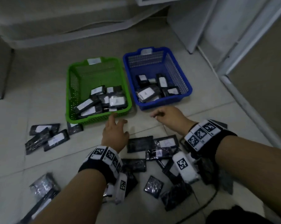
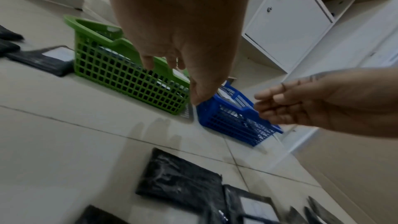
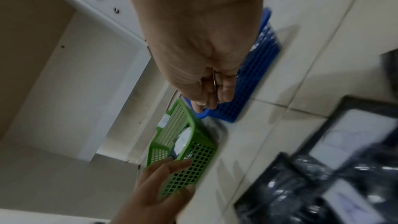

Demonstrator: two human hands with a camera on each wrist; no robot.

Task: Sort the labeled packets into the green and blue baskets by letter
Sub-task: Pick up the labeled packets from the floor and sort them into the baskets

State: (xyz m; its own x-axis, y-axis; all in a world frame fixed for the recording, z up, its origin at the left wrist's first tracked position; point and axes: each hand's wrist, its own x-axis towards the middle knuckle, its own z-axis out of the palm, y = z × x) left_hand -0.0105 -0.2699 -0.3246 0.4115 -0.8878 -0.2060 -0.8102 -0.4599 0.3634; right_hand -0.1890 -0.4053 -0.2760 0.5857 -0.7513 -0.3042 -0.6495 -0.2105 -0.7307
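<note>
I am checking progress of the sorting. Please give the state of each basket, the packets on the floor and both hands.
Green basket: upright, partly filled.
Blue basket: upright, partly filled.
Floor packets: scattered, unsorted.
Left hand: empty, fingers relaxed.
Right hand: empty, fingers loosely curled.

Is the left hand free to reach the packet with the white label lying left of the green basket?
Probably yes: the left hand holds nothing, and bare floor separates it from that packet.

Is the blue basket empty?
No, the blue basket already has several black packets with white labels lying inside it.
</note>
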